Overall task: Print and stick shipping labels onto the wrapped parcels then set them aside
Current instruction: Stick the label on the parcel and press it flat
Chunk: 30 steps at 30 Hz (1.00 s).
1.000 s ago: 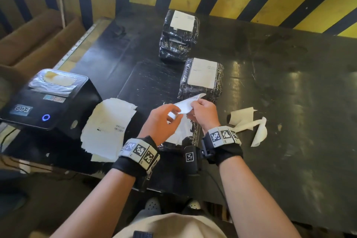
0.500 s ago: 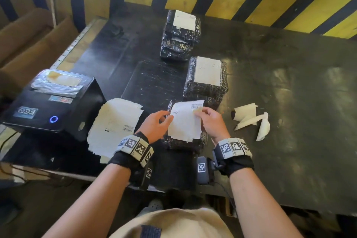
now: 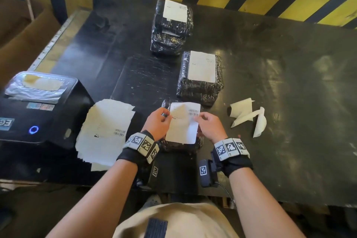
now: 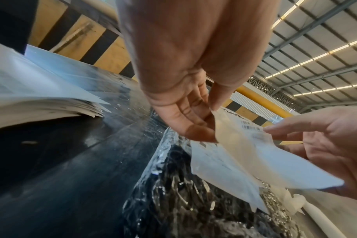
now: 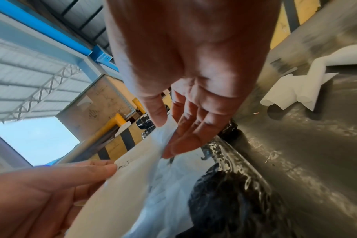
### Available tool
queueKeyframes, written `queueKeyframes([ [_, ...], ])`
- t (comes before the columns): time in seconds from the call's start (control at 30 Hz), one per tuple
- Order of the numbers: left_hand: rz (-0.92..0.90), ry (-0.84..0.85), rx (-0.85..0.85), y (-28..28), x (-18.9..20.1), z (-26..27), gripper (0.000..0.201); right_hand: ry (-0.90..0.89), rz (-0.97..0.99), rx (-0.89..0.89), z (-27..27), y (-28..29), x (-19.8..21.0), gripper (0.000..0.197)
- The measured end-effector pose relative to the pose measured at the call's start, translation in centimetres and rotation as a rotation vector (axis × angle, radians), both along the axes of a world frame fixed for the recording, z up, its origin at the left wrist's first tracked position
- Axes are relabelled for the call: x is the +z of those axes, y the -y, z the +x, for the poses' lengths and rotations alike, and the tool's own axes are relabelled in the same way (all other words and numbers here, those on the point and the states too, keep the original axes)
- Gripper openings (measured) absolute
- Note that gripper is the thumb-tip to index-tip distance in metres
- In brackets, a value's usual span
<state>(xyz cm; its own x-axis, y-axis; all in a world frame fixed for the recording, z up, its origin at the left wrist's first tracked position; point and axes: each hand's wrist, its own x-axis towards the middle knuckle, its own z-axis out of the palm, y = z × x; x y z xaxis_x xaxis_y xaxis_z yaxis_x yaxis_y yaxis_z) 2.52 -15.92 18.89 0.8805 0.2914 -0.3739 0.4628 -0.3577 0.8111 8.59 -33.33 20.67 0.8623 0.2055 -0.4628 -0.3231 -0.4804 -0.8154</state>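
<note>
Currently | label (image 3: 183, 121): thin, limp, sticky-backed, likely to curl; hangs over unlabelled parcel (image 3: 180, 146) at table's (image 3: 270, 102) near edge | left hand (image 3: 157, 122), right hand (image 3: 209, 125): each pinches an upper side edge | best held by edges.

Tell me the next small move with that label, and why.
Probably lower the label flat onto the near parcel and press it down. The left hand and right hand pinch its upper edges above the wrapped top, which has no label, while the two parcels farther back do.
</note>
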Motion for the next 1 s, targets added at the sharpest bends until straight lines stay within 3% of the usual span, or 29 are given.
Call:
queueKeyframes([
  [0.17,0.013,-0.071,0.012,0.0,-0.5,1.1,0.01,-0.008,-0.062,0.017,1.4,-0.3,-0.7,0.016],
  [0.37,-0.001,-0.117,-0.002,0.0,-0.9,1.4,0.007,0.071,-0.268,0.088,2.2,-0.1,-2.0,0.035],
  [0.53,0.003,-0.139,0.019,0.0,-0.7,1.5,0.007,0.118,-0.354,0.127,2.3,0.1,-2.1,0.024],
  [0.6,0.011,-0.149,0.026,-0.1,-0.8,1.5,0.008,0.109,-0.333,0.107,2.3,0.2,-2.4,0.011],
  [0.77,0.058,-0.14,0.041,-0.1,-1.2,1.8,0.012,0.116,-0.318,0.082,2.4,0.2,-2.8,0.018],
  [1.0,0.094,-0.156,0.038,-0.1,-1.5,2.3,0.012,0.156,-0.294,0.068,2.7,0.4,-3.3,0.012],
])
